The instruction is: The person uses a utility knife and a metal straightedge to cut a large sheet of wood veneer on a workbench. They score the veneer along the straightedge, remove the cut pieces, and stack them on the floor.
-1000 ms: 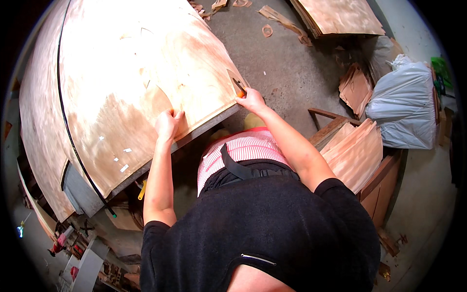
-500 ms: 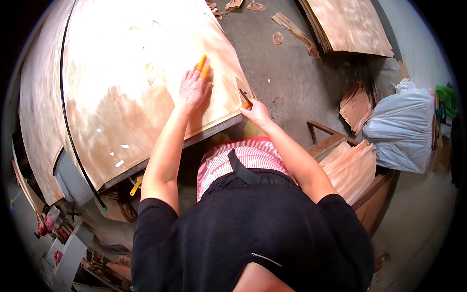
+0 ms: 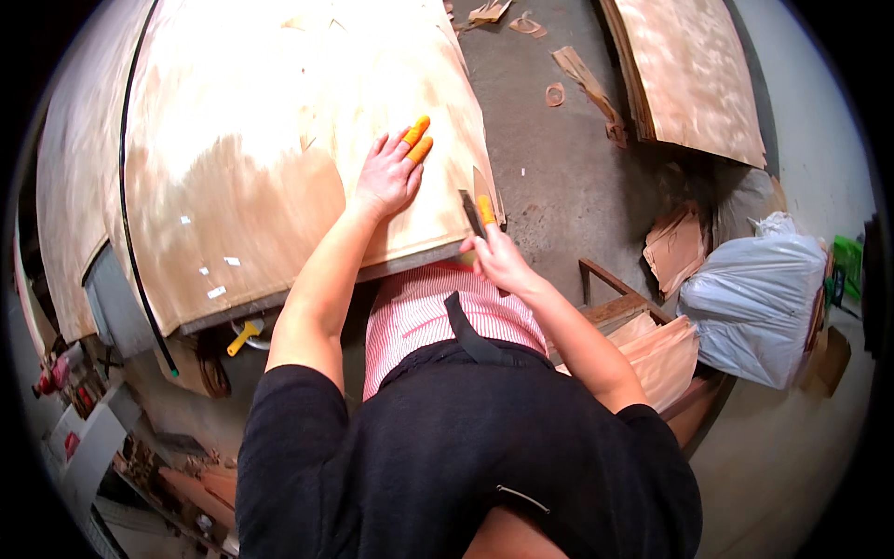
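Wood veneer sheet [image 3: 270, 233], the top one I can see on a broad pile, spreads from about ten to twelve o'clock of the worker, with twelve straight ahead. Its near edge runs right along the striped apron [image 3: 447, 303].

The left hand [image 3: 386, 182] lies on the sheet at eleven o'clock, palm down, fingers stretched toward one, holding nothing. Two of those fingers wear orange finger covers [image 3: 422, 149]. The right hand [image 3: 503, 265] is well apart from it, just past twelve, by the sheet's near right corner. It is clamped around a dark flat-bladed tool [image 3: 471, 213], with an orange-covered forefinger beside the blade. The blade points toward eleven over the corner; whether it touches the veneer, I can't tell.

At ten o'clock a black strip [image 3: 126, 186] with a green end crosses the pile. White scraps [image 3: 216, 292] dot the sheet between nine and ten, and below its edge at nine sits a yellow handle [image 3: 243, 337]. Another veneer stack [image 3: 703, 84] stands at one, a white plastic sack [image 3: 750, 298] between two and three.
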Available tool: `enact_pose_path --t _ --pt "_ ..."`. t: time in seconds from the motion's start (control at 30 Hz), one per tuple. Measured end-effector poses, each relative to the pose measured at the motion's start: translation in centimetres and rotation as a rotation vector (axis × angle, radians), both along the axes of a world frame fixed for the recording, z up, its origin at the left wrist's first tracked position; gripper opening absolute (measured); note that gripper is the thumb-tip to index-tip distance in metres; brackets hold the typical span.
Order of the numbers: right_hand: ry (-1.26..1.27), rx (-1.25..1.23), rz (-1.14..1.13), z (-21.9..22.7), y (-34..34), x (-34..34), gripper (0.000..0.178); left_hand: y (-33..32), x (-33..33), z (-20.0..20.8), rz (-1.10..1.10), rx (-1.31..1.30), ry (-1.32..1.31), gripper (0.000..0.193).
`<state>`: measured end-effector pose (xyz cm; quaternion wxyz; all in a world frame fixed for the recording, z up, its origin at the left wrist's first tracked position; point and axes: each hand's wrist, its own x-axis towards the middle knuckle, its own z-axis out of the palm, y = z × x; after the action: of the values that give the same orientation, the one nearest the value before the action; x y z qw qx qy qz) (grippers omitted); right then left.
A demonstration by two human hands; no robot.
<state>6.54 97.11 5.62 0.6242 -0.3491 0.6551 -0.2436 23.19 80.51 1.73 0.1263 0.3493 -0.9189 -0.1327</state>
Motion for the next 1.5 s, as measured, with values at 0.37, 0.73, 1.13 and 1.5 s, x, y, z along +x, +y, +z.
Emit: enact_pose_path --t 0.37,0.73,1.13,1.5 --pt "0.531 -0.147 -0.075 -4.8 -6.3 8.5 0.058 -1.9 0.3 -1.1 -0.078 -0.012 0.050 0.039" --pt "0.611 0.005 -0.051 -4.0 -1.4 13.1 0.059 -1.6 0.6 -1.0 -0.104 -0.002 0.020 0.055" --pt "0.565 -0.140 0.079 -2.5 13.6 9.6 0.015 -1.3 0.1 -1.1 -0.111 0.003 -0.099 0.061" --pt "0.663 -0.325 0.370 -2.6 -5.5 -2.1 0.025 -1.5 -0.3 -0.4 -0.122 -0.005 -0.076 0.067"
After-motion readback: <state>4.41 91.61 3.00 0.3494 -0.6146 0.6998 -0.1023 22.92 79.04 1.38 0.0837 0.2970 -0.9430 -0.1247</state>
